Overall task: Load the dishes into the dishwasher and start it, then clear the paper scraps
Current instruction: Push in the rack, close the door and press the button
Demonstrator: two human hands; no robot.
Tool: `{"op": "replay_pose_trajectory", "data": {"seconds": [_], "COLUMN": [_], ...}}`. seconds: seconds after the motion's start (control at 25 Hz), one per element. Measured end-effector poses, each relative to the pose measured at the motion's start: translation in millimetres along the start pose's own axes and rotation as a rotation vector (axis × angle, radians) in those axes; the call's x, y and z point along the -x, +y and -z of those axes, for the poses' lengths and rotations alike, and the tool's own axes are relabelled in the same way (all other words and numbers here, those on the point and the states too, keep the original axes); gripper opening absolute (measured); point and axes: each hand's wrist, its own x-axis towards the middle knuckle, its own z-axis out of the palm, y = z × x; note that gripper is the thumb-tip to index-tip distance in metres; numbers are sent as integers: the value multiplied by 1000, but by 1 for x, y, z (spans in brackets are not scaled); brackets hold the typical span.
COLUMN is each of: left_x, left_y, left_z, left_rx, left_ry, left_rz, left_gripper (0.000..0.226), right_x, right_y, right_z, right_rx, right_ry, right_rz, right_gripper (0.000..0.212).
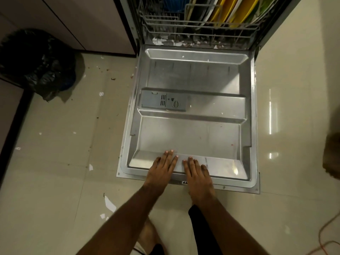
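Note:
The dishwasher door (193, 131) lies folded down flat, its steel inner face up. My left hand (162, 168) and my right hand (197, 172) rest side by side on the door's near edge, fingers straight and flat on the metal. Behind the door, the lower rack (200, 26) holds yellow and white plates (231, 11) standing on edge and a blue dish (173, 4). Paper scraps (110, 203) lie scattered on the tiled floor to the left of the door, and small bits lie on the door itself and at the tub's sill (161, 40).
A bin lined with a black bag (36, 61) stands at the left by the cabinet (88, 24). An orange cable (323, 240) runs over the floor at the bottom right. A brown object (333, 155) shows at the right edge. My foot (147, 234) is below the door.

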Motion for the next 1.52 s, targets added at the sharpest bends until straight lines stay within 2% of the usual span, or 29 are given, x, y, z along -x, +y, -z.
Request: {"op": "replay_pose_trajectory", "data": {"seconds": [0.12,0.2,0.28,0.48,0.6,0.8,0.88,1.04,1.2,1.28,1.36,1.44,1.52], "left_x": [-10,-6,3,29,61,104,112,121,116,112,107,99,84], "left_y": [-3,-3,-1,-7,-18,-52,-68,-108,-151,-167,-181,-194,-204], "left_z": [10,13,19,69,126,257,310,412,512,559,604,645,679], "left_rx": [-71,-88,-57,-46,1,51,85,173,179,139,111,108,95], "left_ry": [-11,-3,-19,-51,-99,-136,-151,-39,167,285,407,516,595], "left_rz": [-36,-49,-39,-58,-72,-114,-118,-186,-220,-159,-79,11,84], "left_gripper": [113,110,108,122,125,119,125,141,149,155,159,160,158], "right_x": [-2,-4,-2,16,35,59,62,61,49,37,22,2,-24], "right_y": [-5,-7,-10,-7,-1,14,29,73,110,126,138,148,157], "right_z": [-8,-5,3,61,128,276,341,456,534,563,597,633,667], "right_rx": [95,151,152,138,86,-82,-174,-390,-528,-458,-373,-308,-225], "right_ry": [54,32,-23,-97,-145,-228,-280,-330,-102,128,368,553,662], "right_rz": [-5,-18,-14,-14,0,32,34,100,39,-7,-39,-57,-83], "right_gripper": [95,89,90,103,107,100,95,81,103,124,135,136,131]}}
